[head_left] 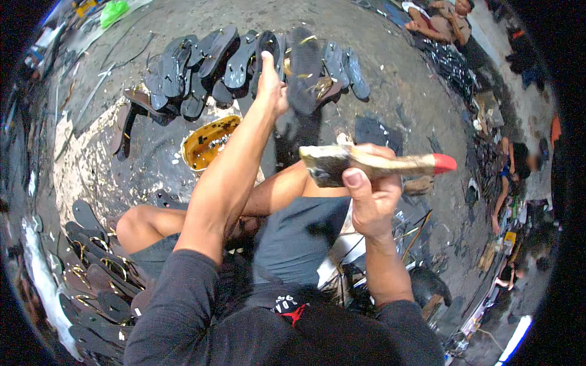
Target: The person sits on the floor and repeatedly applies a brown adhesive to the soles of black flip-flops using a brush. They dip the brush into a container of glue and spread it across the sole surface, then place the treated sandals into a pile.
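In my right hand (373,198) is a wide flat paintbrush (394,163), held above my lap. Its pale handle ends in a red tip, and its dark, caked bristles face left. My left hand (272,91) reaches forward with curled fingers, the thumb lying along a black flip-flop (267,44) in the far row. The underside of that grip is hidden. Just right of it is a large dark sole (304,70), somewhat blurred. Left of my left forearm, a yellow tub (186,149) on the stained board holds amber stuff with dark bits.
More black flip-flops (235,70) line the ground ahead. Another pile (101,274) lies at lower left. A person (455,24) sits at upper right beside dark scraps (445,67). Other people (503,177) are along the right side. A green bag (113,12) is at upper left.
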### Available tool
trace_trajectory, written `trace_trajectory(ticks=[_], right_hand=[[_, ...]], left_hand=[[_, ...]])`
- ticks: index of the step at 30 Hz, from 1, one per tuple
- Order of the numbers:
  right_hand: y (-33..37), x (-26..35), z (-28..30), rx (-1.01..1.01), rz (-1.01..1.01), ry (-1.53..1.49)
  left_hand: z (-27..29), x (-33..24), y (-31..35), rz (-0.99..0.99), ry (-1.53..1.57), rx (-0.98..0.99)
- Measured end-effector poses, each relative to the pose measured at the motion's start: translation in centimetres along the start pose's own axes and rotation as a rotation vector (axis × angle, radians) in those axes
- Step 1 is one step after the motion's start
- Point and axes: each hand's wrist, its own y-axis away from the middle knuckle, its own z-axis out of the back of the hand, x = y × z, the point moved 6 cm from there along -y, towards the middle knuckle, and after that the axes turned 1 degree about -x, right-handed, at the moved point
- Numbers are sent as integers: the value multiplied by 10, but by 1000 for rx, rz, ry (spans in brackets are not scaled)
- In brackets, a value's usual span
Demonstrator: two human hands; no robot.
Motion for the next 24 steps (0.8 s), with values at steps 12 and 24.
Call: trace_trajectory(ticks=[12,24], right_hand=[[-20,-90,-90,66,-148,-160],[-67,-140,-189,542,-471,443]], left_hand=[[141,-214,418,-719,-970,-791],[275,-136,736,582,-1892,-1553]])
